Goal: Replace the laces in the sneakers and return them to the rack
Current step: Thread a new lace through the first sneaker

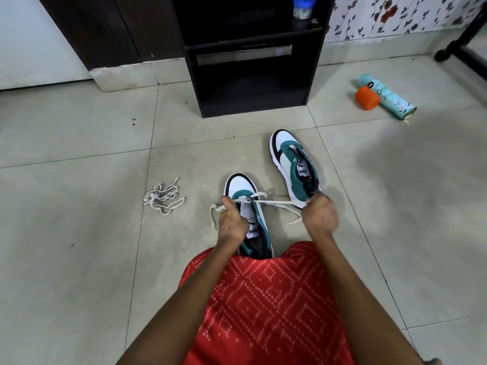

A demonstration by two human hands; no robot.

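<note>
As our arms reach up from the frame's bottom, our left hand (232, 223) and right hand (320, 216) each pinch the white lace (276, 203) threaded through the near sneaker (239, 184) at centre. The second sneaker (291, 158) lies upper right of it, the dark rack (250, 75) at top centre.

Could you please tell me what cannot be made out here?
Head view:
- Near sneaker heel: under the red garment.
- Far sneaker heel: behind the right hand.
- Lace inside the left hand and right hand: covered.
- Jar label on the rack: too small, blurred.
</note>
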